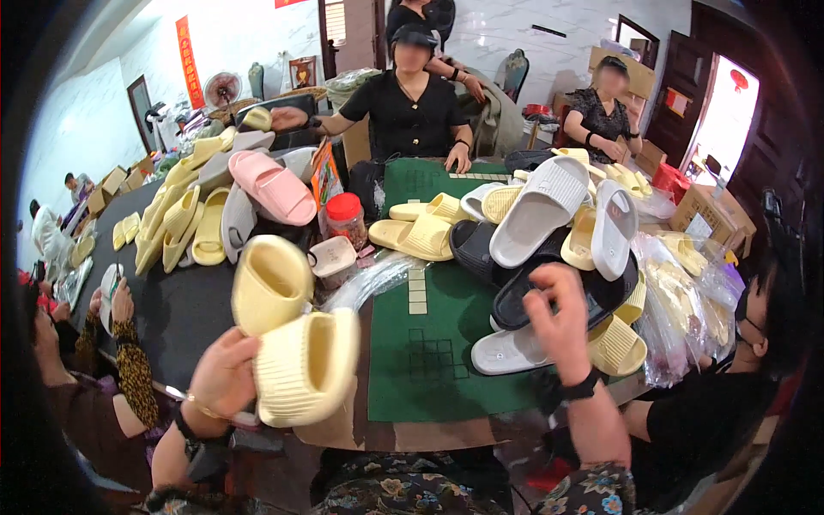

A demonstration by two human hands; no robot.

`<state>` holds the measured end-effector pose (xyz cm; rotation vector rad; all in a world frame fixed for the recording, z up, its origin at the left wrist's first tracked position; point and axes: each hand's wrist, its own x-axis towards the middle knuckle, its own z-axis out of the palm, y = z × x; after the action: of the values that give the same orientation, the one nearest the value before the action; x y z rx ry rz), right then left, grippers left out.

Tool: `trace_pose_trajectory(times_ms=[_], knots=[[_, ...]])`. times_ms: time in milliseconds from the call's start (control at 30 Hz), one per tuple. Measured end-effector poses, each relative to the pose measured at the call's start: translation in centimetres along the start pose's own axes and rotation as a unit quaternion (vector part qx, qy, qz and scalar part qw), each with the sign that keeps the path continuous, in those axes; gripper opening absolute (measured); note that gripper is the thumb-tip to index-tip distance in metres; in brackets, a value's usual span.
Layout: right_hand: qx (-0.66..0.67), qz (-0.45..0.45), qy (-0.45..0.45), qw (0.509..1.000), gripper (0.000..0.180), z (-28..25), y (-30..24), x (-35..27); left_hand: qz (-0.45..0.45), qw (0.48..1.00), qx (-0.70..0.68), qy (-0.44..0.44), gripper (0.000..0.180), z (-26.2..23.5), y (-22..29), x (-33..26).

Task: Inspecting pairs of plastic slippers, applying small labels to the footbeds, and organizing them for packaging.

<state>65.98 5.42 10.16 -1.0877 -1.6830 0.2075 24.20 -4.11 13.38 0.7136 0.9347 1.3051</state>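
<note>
the left hand [225,375] is closed on a pair of pale yellow slides [292,339], held together low at the left, above the near edge of the table [421,369]; one sits sole-out with its ribbed tread facing the camera, the other behind it shows its open strap. the fingers wrap the heel end of the nearer one, thumb on the outer side. the right hand [562,322] reaches into the heap of slides [558,257] at the right of the green mat, its fingers curled down near a black slide [524,300]; i cannot tell whether it has closed on anything, as the fingertips are hidden behind the hand. the slides look like moulded foam: light, thick and springy, likely to give a little under a squeeze and spring back, with no fragile part. the ribbed sole should offer good friction, the smooth upper less. the best hold is probably across the strap arch or pinching both heels together, as the left hand does. the heap is loose, so pulling one out could tumble its neighbours.
</note>
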Motion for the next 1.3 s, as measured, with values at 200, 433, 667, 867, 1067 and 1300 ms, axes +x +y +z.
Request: trace_pose_trajectory(times_ms=[200, 433, 667, 867, 1067, 1300], knots=[[0.131, 0.148, -0.079, 0.977, 0.025, 1.3, 1.2, -5.6, -0.114, 0.978, -0.171, -0.04, 0.033, 8.9, -8.7, 1.3], [0.072, 0.196, -0.086, 0.974, 0.033, 2.1, 3.7, -11.5, -0.231, 0.969, 0.082, -0.042, 0.033, 6.1, -15.8, 3.8], [-0.101, 0.077, -0.192, 0.973, 0.062, 4.8, 0.5, -15.2, 0.203, 0.752, 0.627, 0.005, 0.059, -1.4, -18.7, 6.7], [-0.133, 0.005, -0.222, 0.966, 0.057, 9.3, 1.5, -14.2, 0.016, 0.831, 0.552, -0.07, 0.07, 1.8, -17.1, 4.2], [-0.089, 0.028, -0.252, 0.963, 0.057, 10.8, 3.2, -11.7, 0.115, 0.744, 0.648, -0.112, 0.052, -0.1, -14.4, 7.2], [-0.108, 0.044, -0.367, 0.923, 0.073, 12.1, 4.2, -8.8, 0.241, 0.688, 0.659, -0.185, 0.069, -0.3, -16.0, 13.9]])
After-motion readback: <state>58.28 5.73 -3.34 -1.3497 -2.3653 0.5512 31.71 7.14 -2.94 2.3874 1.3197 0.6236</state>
